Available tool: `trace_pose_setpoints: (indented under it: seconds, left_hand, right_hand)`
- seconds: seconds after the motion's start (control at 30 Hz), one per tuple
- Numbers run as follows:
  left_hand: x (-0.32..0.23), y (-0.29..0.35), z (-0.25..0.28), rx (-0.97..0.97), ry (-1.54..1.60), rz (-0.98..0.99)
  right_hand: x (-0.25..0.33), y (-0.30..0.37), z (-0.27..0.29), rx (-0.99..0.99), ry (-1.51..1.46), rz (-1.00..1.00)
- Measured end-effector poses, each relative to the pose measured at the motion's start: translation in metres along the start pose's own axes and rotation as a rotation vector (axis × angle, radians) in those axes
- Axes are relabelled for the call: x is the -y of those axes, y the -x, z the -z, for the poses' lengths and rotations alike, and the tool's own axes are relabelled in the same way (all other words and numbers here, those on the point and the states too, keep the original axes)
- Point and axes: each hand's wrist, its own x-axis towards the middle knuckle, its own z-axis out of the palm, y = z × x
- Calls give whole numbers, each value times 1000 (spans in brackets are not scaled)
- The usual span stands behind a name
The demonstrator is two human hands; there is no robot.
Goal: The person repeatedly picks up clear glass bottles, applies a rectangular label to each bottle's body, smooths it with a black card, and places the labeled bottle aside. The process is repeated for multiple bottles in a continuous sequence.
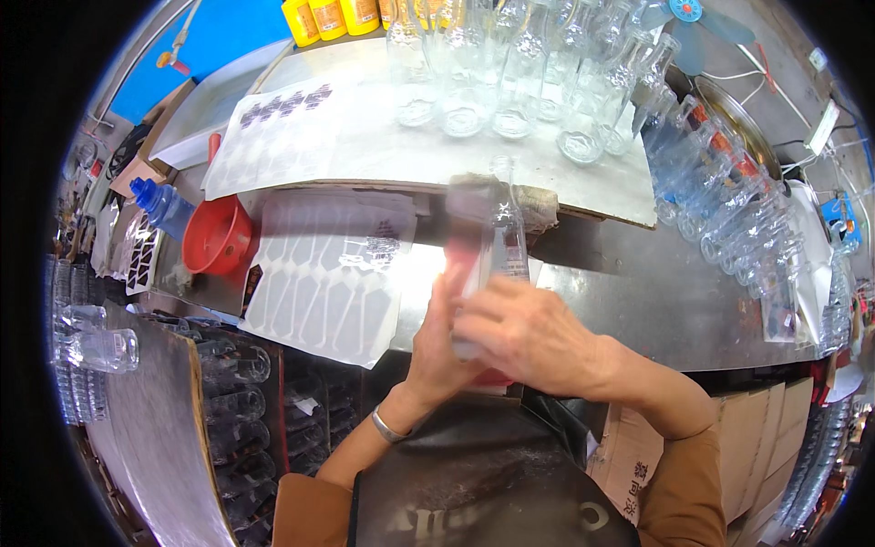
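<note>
A clear glass bottle [509, 232] lies in front of me, neck pointing away, its lower end hidden by my right hand. My right hand [538, 333] has curled fingers over the bottle's near end; what they grip is covered and blurred. Close on its left, my left hand [437, 342] is bent inward, its fingers partly behind the right hand and their grip unclear. A reddish, motion-smeared thing [463, 251] rises beside the bottle, too blurred to name. Beyond them a cloth-wrapped block [538, 208] sits at the raised board's edge.
Several clear bottles [460, 114] stand on the raised board [355, 150]. Left of my hands are a sticker sheet [333, 283], a red funnel-like cup [219, 239] and a blue spray bottle [164, 210]. More bottles [729, 219] line the right; cardboard boxes [756, 428] stand below.
</note>
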Motion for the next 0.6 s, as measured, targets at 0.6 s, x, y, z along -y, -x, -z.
trace_pose_setpoints:
  seconds: [0.6]
  left_hand:
    - [10, 13, 13, 132, 79, 188]
  right_hand:
    - [-18, 68, -14, -301, -361, -124]
